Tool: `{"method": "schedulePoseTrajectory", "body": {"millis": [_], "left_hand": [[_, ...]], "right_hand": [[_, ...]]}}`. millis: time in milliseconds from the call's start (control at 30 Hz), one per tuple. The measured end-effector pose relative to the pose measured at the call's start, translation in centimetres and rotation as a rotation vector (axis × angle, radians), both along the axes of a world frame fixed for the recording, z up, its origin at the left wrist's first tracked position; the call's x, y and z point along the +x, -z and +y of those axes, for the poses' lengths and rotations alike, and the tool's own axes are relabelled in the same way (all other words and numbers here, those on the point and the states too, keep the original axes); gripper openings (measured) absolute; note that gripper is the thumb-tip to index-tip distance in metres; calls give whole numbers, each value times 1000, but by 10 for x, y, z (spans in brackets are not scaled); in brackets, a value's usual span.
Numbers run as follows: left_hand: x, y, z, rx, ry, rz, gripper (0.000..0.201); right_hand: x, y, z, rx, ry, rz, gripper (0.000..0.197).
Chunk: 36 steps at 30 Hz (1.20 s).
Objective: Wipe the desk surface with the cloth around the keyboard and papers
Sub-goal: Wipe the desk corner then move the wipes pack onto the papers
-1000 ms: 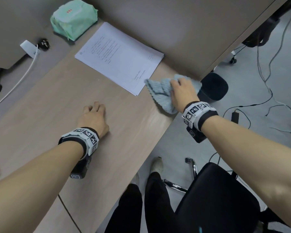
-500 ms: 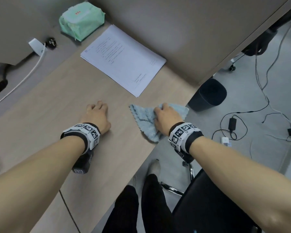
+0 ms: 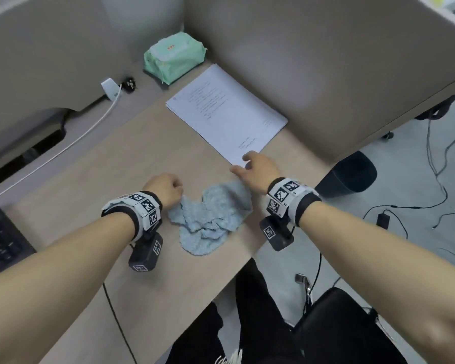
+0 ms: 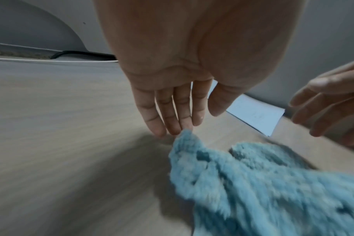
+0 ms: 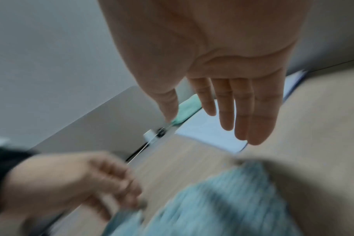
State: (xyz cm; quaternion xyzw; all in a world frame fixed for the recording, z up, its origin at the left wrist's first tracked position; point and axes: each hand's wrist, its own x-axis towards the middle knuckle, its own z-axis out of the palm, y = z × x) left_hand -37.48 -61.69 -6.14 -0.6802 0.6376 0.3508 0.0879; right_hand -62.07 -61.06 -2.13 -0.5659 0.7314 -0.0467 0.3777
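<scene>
The light blue cloth (image 3: 213, 216) lies crumpled on the wooden desk (image 3: 103, 166) near its front edge, between my two hands. My left hand (image 3: 166, 189) is at the cloth's left corner. In the left wrist view its fingers (image 4: 172, 121) point down and their tips touch the raised corner of the cloth (image 4: 263, 183), with the thumb held apart. My right hand (image 3: 250, 166) hovers with its fingers spread over the near corner of the white papers (image 3: 226, 114), just beyond the cloth, holding nothing. The black keyboard (image 3: 0, 243) shows at the far left edge.
A green wipes pack (image 3: 174, 56) sits in the back corner against the grey partitions. A white charger (image 3: 111, 88) and cable (image 3: 76, 137) run along the back left. Beyond the desk edge are a black bin (image 3: 350, 174), floor cables and a black chair (image 3: 347, 324).
My right hand dragged the cloth left along the front edge, let it go and moved up to the papers' corner. My left hand slid right to the cloth's left corner.
</scene>
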Motion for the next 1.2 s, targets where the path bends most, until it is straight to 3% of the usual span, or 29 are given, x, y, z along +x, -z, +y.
{"method": "schedulePoseTrajectory", "body": {"millis": [67,167,333,467,567,700,767,900,1200], "left_hand": [[-9,-7,-16,-26,-40,8,16],[-30,-18,-42,-3,-114,51,13],[-59,-15,-82,159,-372,316,11],[-88,-17,-100,296,-634,454,8],[-98,-12,-105,345,-757,517,29],[-103,-10,-107,345,-810,550,33],[-101,-10,-104,345,-838,557,31],[-79,-12,-96,319,-894,559,31],[4,-38,-45,403,-1075,695,48]], "right_hand": [[-34,7,-31,29,216,-49,45],[-76,17,-69,123,599,-281,24],[-106,40,-106,168,882,-559,20],[-107,48,-124,185,935,-764,14],[-102,46,-133,269,938,-725,7],[-98,46,-140,328,826,-602,22],[-93,42,-141,322,779,-554,15],[-77,28,-132,307,763,-677,3],[-14,-2,-82,433,784,-1000,5]]}}
